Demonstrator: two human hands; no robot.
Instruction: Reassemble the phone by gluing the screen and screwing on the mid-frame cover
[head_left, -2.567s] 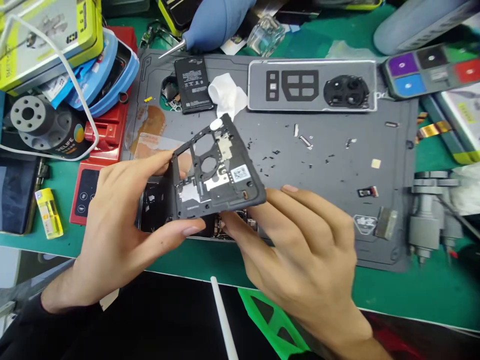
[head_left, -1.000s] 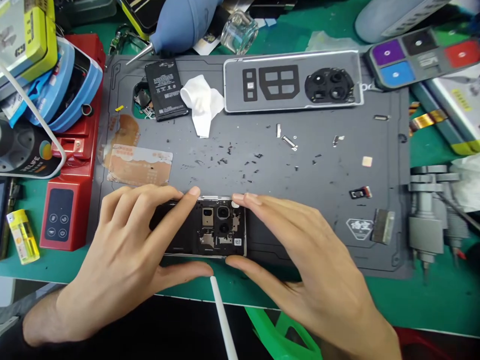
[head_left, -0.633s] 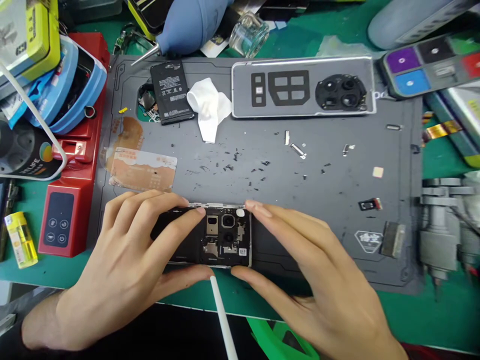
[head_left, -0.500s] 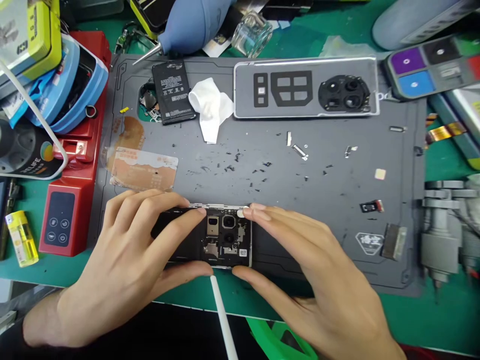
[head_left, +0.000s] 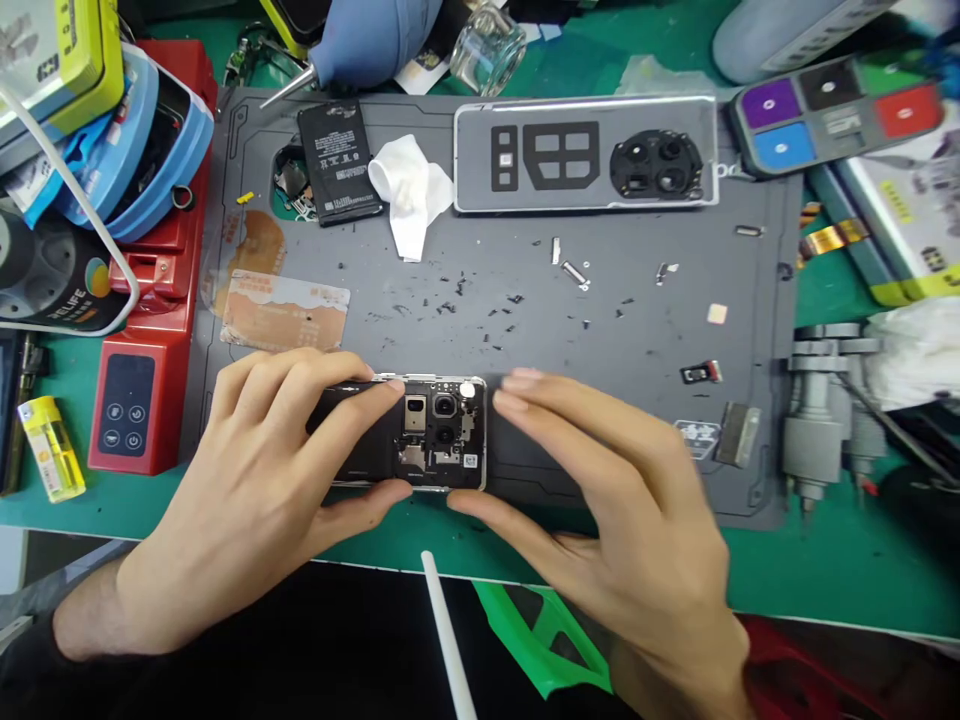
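Note:
An opened phone body [head_left: 435, 435] with bare camera modules and a black inner cover lies flat near the front edge of the grey work mat [head_left: 525, 330]. My left hand [head_left: 255, 490] grips its left part, fingers curled over the far edge and thumb on the near edge. My right hand [head_left: 607, 500] sits at the phone's right end, its fingers stretched out just off the far right corner and its thumb touching the near edge. Most of the phone's left half is hidden under my left hand.
On the mat lie the grey back cover [head_left: 585, 155], a black battery [head_left: 337, 165], a white wipe [head_left: 405, 190], a copper sheet [head_left: 285, 315] and several small screws and parts. A red heater [head_left: 146, 330] stands left, a blue blower [head_left: 375, 40] behind, grey clamps [head_left: 825, 410] right.
2.6 s ago both hands held the black inner cover in the air; it now sits on the phone body on the mat. My right fingertips have since lifted slightly off the far corner.

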